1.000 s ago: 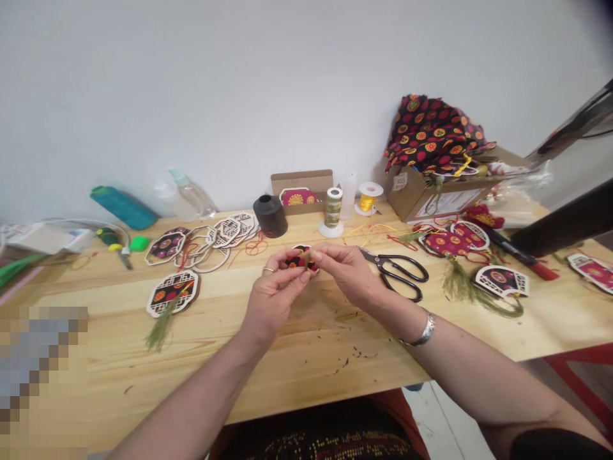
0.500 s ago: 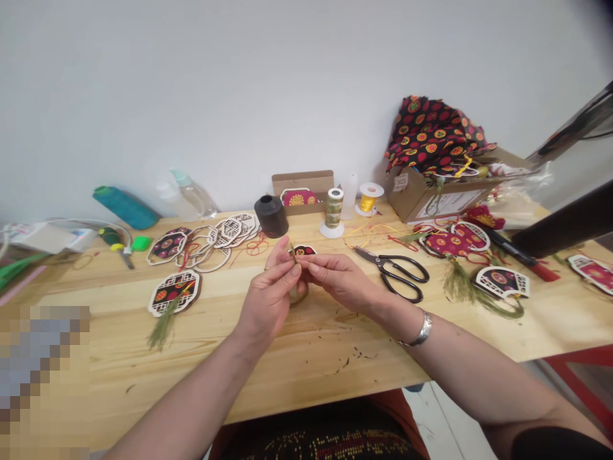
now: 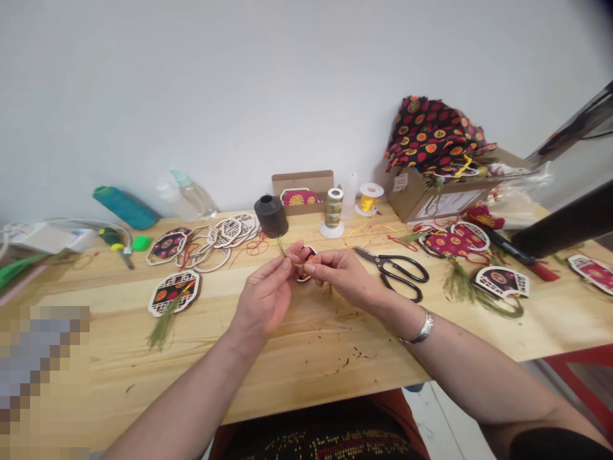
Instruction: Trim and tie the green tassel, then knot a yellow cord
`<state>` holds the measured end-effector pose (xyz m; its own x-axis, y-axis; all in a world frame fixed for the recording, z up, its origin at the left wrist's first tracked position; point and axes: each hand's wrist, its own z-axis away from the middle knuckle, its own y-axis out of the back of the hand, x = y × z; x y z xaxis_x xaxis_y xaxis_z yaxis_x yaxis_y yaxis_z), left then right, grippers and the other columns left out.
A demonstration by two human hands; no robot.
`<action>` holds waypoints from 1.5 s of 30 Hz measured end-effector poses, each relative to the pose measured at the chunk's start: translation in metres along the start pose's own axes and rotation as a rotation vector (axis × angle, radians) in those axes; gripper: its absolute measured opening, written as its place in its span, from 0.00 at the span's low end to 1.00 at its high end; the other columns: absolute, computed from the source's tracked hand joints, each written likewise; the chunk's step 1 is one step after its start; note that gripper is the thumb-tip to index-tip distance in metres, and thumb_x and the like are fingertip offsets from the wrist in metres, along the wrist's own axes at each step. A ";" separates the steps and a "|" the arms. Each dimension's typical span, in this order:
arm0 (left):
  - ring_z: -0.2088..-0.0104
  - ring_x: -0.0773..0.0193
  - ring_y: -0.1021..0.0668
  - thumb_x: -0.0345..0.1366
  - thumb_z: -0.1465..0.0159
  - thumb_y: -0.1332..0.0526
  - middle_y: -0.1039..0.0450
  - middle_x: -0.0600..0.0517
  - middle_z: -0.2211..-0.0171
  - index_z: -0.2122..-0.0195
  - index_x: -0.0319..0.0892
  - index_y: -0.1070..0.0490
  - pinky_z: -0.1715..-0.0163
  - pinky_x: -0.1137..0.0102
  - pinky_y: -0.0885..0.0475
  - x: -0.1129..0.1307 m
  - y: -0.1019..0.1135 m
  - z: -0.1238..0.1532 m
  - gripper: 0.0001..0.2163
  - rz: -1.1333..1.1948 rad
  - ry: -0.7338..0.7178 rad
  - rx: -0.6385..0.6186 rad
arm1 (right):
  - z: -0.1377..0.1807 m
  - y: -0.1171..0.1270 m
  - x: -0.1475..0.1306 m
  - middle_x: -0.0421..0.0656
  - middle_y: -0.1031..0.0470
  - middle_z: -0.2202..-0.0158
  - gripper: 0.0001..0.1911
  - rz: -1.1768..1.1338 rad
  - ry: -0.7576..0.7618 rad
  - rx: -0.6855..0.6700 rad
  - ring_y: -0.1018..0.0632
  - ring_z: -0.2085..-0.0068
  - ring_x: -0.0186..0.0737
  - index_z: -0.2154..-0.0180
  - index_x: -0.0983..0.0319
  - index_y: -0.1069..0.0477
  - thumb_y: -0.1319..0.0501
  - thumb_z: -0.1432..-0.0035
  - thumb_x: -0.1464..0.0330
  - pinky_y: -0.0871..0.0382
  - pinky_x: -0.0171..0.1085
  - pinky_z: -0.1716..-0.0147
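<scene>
Between my two hands runs a thin bundle of olive-green threads (image 3: 281, 245), its loose ends sticking up past the left fingertips. My left hand (image 3: 265, 287) pinches it between thumb and forefinger. A short way to the right, my right hand (image 3: 341, 276) is closed on the same threads, thumb against fingers. Behind the fingertips a small patterned ornament (image 3: 308, 254) shows partly; the hands cover the rest, and I cannot tell whether it is joined to the threads. Black-handled scissors (image 3: 401, 271) lie on the table right of my right hand.
Tasselled ornaments lie left (image 3: 175, 292) and right (image 3: 502, 281). Along the wall stand a black cone (image 3: 271, 217), a green thread spool (image 3: 334, 214) and a yellow cord spool (image 3: 368, 199). A cardboard box (image 3: 443, 191) with patterned cloth is at the back right, near a black pole (image 3: 569, 217).
My hands have drawn slightly apart, and the threads have turned from nearly upright to slanting across between them. More of the patterned ornament shows behind the fingers.
</scene>
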<state>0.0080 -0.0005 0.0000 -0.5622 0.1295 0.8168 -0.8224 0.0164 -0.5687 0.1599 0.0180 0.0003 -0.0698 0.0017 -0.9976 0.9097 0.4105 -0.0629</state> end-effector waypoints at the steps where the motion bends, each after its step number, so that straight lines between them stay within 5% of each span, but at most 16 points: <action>1: 0.53 0.57 0.24 0.32 0.45 0.35 0.23 0.46 0.56 0.68 0.39 0.22 0.49 0.61 0.32 0.001 0.000 0.000 0.04 0.016 0.000 -0.005 | -0.001 0.001 0.000 0.35 0.38 0.82 0.17 0.009 0.000 0.006 0.40 0.78 0.28 0.80 0.64 0.33 0.38 0.48 0.59 0.48 0.32 0.77; 13: 0.66 0.65 0.20 0.29 0.40 0.39 0.28 0.55 0.77 0.72 0.39 0.28 0.53 0.63 0.27 0.012 0.007 -0.009 0.04 0.165 -0.055 0.061 | -0.011 0.016 0.011 0.35 0.37 0.82 0.16 0.096 -0.048 0.095 0.39 0.78 0.27 0.76 0.65 0.29 0.38 0.49 0.58 0.48 0.31 0.77; 18: 0.75 0.72 0.25 0.28 0.38 0.41 0.36 0.58 0.81 0.72 0.39 0.29 0.53 0.63 0.27 0.015 0.005 -0.008 0.05 0.171 -0.069 0.061 | -0.012 0.017 0.009 0.34 0.38 0.82 0.16 0.112 -0.054 0.110 0.41 0.79 0.27 0.78 0.64 0.31 0.38 0.50 0.59 0.48 0.31 0.78; 22: 0.78 0.74 0.30 0.27 0.39 0.42 0.38 0.58 0.82 0.74 0.38 0.30 0.62 0.70 0.25 0.017 0.003 -0.004 0.06 0.188 -0.021 0.018 | -0.010 0.015 0.005 0.34 0.40 0.83 0.16 0.150 -0.032 0.085 0.42 0.79 0.27 0.80 0.64 0.33 0.39 0.49 0.59 0.48 0.31 0.78; 27: 0.82 0.71 0.31 0.45 0.39 0.45 0.30 0.53 0.79 0.65 0.40 0.24 0.75 0.70 0.27 0.024 0.007 -0.001 0.15 0.169 -0.009 -0.004 | -0.009 0.014 0.003 0.34 0.38 0.82 0.12 0.207 0.029 0.048 0.41 0.78 0.27 0.79 0.64 0.31 0.40 0.48 0.64 0.47 0.31 0.76; 30: 0.74 0.65 0.24 0.52 0.39 0.48 0.23 0.47 0.70 0.66 0.40 0.22 0.67 0.65 0.25 0.025 0.009 -0.005 0.21 0.153 -0.109 0.070 | -0.008 0.015 0.001 0.35 0.36 0.82 0.11 0.268 0.062 0.049 0.38 0.78 0.28 0.79 0.63 0.30 0.40 0.48 0.66 0.45 0.31 0.75; 35: 0.47 0.56 0.28 0.38 0.41 0.40 0.24 0.46 0.56 0.71 0.41 0.21 0.45 0.61 0.36 0.015 0.003 -0.005 0.09 -0.095 -0.316 0.162 | -0.004 0.014 -0.005 0.36 0.30 0.79 0.09 0.411 0.147 0.030 0.34 0.76 0.29 0.76 0.63 0.28 0.41 0.46 0.70 0.42 0.32 0.73; 40: 0.38 0.56 0.40 0.33 0.40 0.39 0.36 0.52 0.42 0.65 0.45 0.21 0.38 0.65 0.48 0.012 -0.002 0.002 0.07 -0.477 -0.626 0.265 | 0.002 0.009 -0.008 0.40 0.24 0.74 0.09 0.578 0.271 -0.028 0.28 0.72 0.32 0.73 0.63 0.26 0.42 0.43 0.72 0.37 0.32 0.70; 45: 0.38 0.60 0.41 0.39 0.35 0.48 0.34 0.58 0.44 0.61 0.48 0.24 0.40 0.63 0.46 0.028 0.008 -0.009 0.12 -0.247 -0.712 0.383 | 0.005 0.009 -0.010 0.41 0.25 0.73 0.10 0.642 0.345 -0.135 0.28 0.71 0.32 0.71 0.64 0.25 0.42 0.41 0.68 0.36 0.32 0.69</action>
<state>-0.0137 0.0118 0.0176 -0.1775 -0.4917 0.8525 -0.8294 -0.3916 -0.3985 0.1705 0.0170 0.0100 0.3137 0.5566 -0.7693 0.7581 0.3410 0.5559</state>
